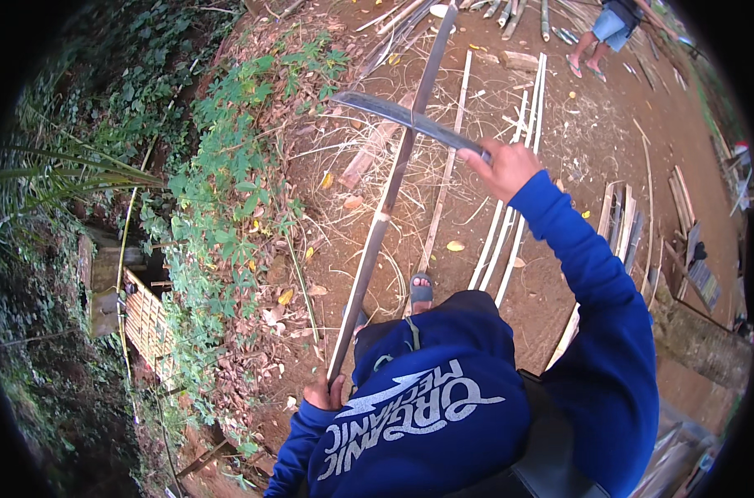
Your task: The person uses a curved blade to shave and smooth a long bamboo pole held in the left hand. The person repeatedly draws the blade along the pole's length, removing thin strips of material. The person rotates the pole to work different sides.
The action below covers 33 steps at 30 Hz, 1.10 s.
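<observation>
My right hand (510, 168) is closed around the handle of a long machete (377, 108), its dark curved blade pointing to the left. The blade lies across a long bamboo strip (379, 220) and appears to touch its far half. This strip runs from close by my body away to the far edge of the view, brown on one side and pale along its cut edge. At its near end my left hand (323, 392) grips the strip low by my left side. The fingers under the strip are partly hidden.
Thin bamboo shavings (364, 153) litter the dirt around a wooden plank (369, 156). Long pale bamboo strips (501, 224) lie to the right of my sandalled foot (421, 289). Leafy plants (236, 183) border the left. Another person (609, 33) stands far right, near cut bamboo poles (544, 21).
</observation>
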{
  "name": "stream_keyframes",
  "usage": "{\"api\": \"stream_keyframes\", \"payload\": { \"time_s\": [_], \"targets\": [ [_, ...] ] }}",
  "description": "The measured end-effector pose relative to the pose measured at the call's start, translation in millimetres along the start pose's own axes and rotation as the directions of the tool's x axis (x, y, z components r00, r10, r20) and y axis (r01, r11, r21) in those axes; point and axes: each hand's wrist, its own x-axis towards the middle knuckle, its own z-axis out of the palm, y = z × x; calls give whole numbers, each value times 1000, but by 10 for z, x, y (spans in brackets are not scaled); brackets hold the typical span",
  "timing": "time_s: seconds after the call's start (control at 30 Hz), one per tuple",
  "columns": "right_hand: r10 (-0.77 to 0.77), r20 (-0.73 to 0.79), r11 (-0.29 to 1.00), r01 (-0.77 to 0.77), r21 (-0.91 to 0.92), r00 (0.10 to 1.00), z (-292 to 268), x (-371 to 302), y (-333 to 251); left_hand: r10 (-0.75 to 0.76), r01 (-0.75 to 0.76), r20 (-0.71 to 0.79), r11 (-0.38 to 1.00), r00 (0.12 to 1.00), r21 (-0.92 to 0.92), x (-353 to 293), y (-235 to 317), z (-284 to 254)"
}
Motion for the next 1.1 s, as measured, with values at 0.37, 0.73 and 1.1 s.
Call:
{"api": "stream_keyframes", "payload": {
  "time_s": [0.37, 0.73, 1.1],
  "targets": [
    [22, 21, 1000, -22, 1, 1000, -204, 346, 243, -45, 44, -19, 999, 999, -18, -465, -319, 27],
    [-59, 44, 998, 58, 13, 997, -273, 504, 537, -12, 12, 4, 1000, 1000, -8, -681, -542, 159],
    [-91, 63, 996, 92, -11, 994, -305, 281, 453, -19, 19, 52, 1000, 998, 6, -866, -494, 53]
  ]
}}
